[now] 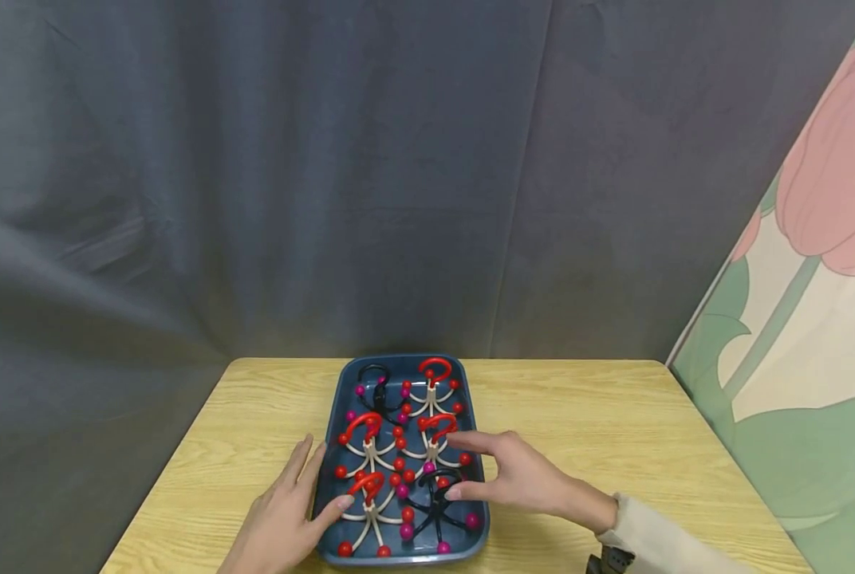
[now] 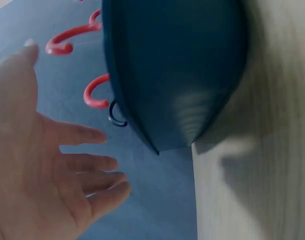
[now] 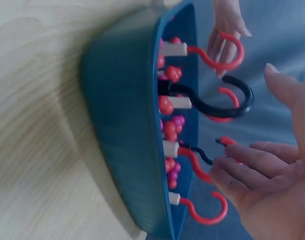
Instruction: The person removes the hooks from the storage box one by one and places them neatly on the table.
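Observation:
A dark blue tray [image 1: 399, 561] holds several small multi-armed hangers with curled hooks and ball tips. Four-way left and right rows show pale ones with red hooks, such as the front-left hanger [image 1: 370, 510], and two black ones with magenta balls, including the front-right black hanger [image 1: 438, 508]. My left hand [image 1: 280, 510] is beside the tray's left side, fingers extended, thumb over the rim near the front-left red hook. My right hand [image 1: 524, 478] hovers over the right rim, thumb near the black hook, fingers near the middle-right red hook [image 1: 442, 426]; contact is unclear.
The tray stands on a light wooden table [image 1: 578, 422]. A dark grey-blue curtain [image 1: 399, 175] hangs behind it. To the right is a floral panel [image 1: 829, 319] with pink tulips. A dark wrist device [image 1: 610, 560] shows at the right sleeve.

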The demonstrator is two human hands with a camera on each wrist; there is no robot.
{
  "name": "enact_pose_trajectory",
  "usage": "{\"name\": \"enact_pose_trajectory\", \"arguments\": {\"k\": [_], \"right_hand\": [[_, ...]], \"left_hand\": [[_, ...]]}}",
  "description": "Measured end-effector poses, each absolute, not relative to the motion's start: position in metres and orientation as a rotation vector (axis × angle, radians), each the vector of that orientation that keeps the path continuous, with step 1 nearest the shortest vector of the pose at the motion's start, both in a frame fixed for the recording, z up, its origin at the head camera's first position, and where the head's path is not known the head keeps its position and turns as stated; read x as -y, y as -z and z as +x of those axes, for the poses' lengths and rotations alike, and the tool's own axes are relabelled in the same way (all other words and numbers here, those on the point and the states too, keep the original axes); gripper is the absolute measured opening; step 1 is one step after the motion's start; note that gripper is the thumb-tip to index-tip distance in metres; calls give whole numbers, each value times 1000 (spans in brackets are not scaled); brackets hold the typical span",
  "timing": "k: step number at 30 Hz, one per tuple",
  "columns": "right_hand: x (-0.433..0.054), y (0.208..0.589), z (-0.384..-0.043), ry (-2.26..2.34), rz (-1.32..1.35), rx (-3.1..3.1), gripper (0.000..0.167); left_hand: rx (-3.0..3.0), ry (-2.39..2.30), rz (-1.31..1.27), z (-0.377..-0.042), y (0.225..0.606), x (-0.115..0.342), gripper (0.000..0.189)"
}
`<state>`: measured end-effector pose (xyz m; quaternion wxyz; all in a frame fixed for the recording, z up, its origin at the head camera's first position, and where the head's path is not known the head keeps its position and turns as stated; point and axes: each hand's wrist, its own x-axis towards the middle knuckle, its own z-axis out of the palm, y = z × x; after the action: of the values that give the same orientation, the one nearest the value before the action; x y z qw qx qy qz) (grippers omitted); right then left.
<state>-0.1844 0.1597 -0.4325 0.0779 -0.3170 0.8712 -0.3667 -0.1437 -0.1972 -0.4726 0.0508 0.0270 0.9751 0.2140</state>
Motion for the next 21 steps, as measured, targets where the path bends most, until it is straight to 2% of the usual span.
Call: {"name": "enact_pose_trajectory", "arguments": {"k": [8, 13, 21], "right_hand": [[-144, 430, -172, 1128, -1048, -2618, 58], [-134, 430, -168, 1099, -1020, -2609, 57], [-130, 439, -166, 1070, -940, -2646, 55]], "left_hand": [[-2922, -565, 89, -135, 493, 174, 130], [-2937, -476, 80, -128, 503, 163, 143], [-2963, -416, 53, -123, 512, 166, 148]]}}
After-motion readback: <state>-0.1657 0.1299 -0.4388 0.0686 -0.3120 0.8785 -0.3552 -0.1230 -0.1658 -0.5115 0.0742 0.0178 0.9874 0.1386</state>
